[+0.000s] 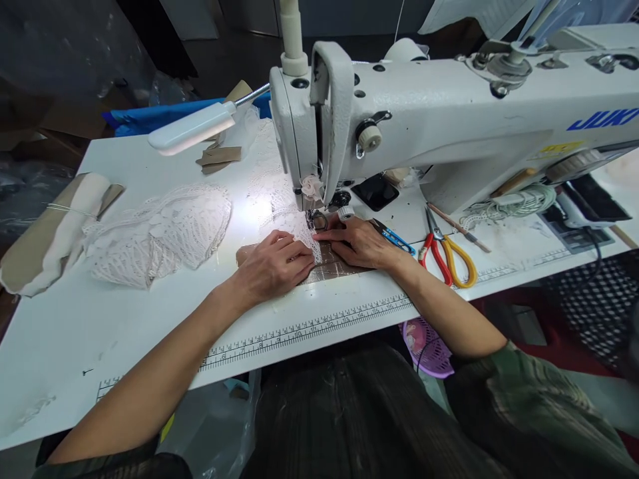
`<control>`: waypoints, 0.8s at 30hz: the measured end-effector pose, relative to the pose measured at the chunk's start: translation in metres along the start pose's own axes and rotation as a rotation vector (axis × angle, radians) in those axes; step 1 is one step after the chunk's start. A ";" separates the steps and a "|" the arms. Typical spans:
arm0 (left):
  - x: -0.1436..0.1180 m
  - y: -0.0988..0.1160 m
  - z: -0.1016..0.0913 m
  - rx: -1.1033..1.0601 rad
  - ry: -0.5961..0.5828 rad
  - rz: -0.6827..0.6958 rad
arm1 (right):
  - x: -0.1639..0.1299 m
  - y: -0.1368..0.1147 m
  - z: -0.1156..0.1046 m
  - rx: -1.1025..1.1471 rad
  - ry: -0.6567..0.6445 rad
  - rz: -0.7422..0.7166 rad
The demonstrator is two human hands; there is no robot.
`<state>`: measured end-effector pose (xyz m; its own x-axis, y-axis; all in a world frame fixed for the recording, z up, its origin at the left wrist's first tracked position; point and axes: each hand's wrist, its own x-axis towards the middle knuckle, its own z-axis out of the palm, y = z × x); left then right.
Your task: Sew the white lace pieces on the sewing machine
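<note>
Nearest, ruler strip: printed along the front edge of the white table [60, 332], running left to right.
Left hand [274, 265]: flat, fingers together, pressing the lace strip [299, 229]; nothing clamped.
Right hand [357, 241]: flat beside it, fingertips on the same strip just before the presser foot [317, 219].
Lace strip: narrow, white, over a tan board; long axis runs away from the person, far end under the needle.
Scissors [446, 256]: right of the hands, tips pointing away.
Lace pile [160, 233]: left, well apart.
Sewing machine [449, 126]: farthest, with lamp [192, 126].

Two hands [277, 265] [357, 241], one sewing machine [449, 120], one scissors [446, 256].
</note>
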<state>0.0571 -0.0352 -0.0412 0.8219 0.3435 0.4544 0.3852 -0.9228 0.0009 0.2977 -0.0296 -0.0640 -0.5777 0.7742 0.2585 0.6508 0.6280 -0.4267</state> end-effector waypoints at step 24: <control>-0.004 0.000 -0.001 0.033 -0.046 -0.087 | 0.006 -0.023 -0.003 -0.324 -0.076 0.038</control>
<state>0.0531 -0.0369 -0.0423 0.8025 0.4308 0.4127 0.4693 -0.8830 0.0090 0.2811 -0.0389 -0.0499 -0.5773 0.7971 0.1770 0.7883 0.6006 -0.1336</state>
